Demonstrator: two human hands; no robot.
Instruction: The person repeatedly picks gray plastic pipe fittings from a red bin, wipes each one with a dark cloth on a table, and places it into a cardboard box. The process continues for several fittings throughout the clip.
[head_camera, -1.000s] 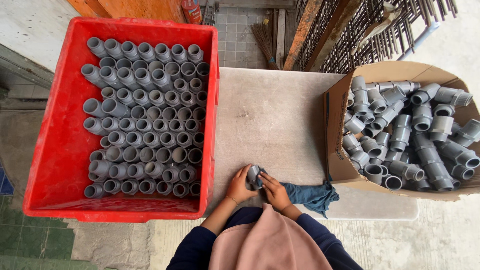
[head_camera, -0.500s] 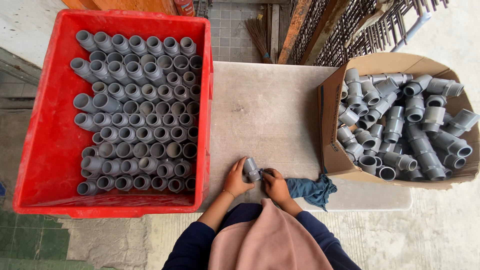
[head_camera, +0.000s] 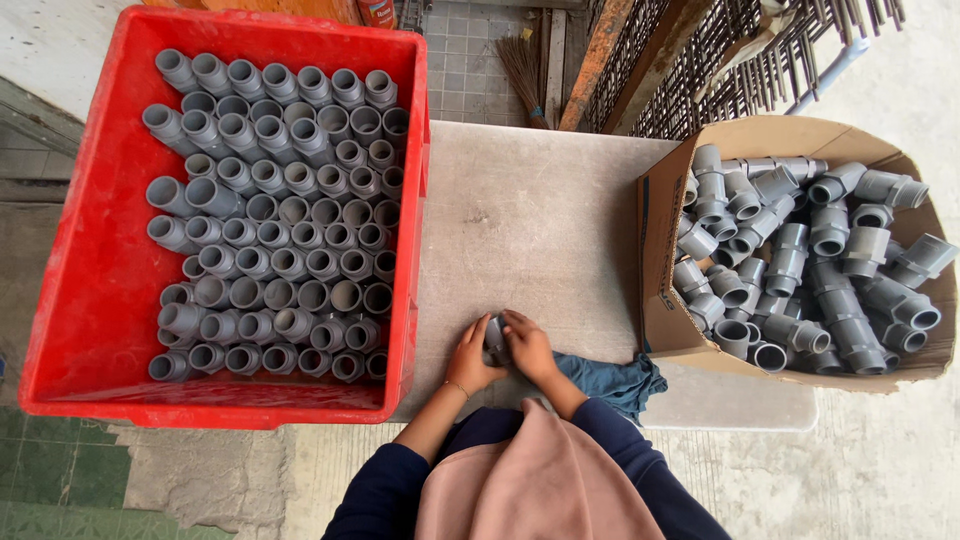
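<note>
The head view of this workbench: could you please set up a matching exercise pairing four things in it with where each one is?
Things:
1. red crate
2. cardboard box
3. blue cloth
4. grey pipe fitting

Places:
A. between the left hand and right hand
B. at the table's left end
C. at the table's right end
D. on the table just right of the hands

Pairs: 1-B, 2-C, 3-D, 4-A

Grey stone table (head_camera: 530, 220) with red crate (head_camera: 90, 280), cardboard box (head_camera: 665, 250), blue cloth (head_camera: 615, 380).
</note>
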